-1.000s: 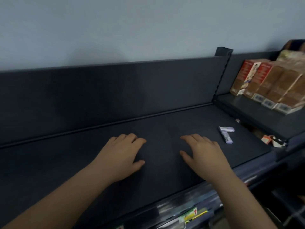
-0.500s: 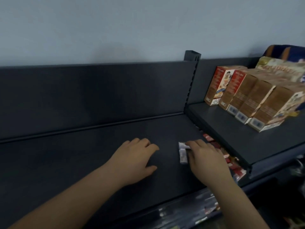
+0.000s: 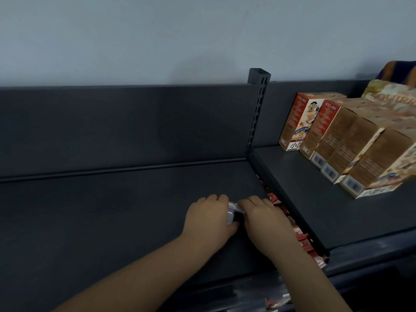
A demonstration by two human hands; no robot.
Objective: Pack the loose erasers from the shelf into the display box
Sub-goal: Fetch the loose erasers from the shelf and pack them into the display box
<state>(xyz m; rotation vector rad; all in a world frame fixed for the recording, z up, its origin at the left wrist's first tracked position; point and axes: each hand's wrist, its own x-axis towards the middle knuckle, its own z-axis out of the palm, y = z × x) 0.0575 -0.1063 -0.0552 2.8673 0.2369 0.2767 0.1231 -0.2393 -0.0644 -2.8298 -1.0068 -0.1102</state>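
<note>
Your left hand (image 3: pixel 208 218) and right hand (image 3: pixel 265 218) lie palm-down near the right edge of the dark shelf (image 3: pixel 112 212), fingers curled around the pale erasers (image 3: pixel 233 211) pinched between them. Red packets (image 3: pixel 297 233) sit just beside your right hand.

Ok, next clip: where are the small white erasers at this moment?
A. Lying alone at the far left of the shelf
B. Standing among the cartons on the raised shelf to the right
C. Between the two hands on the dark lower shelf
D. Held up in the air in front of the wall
C: the erasers sit on the dark shelf, pinched between the left hand and the right hand, well below the cartons.
</note>
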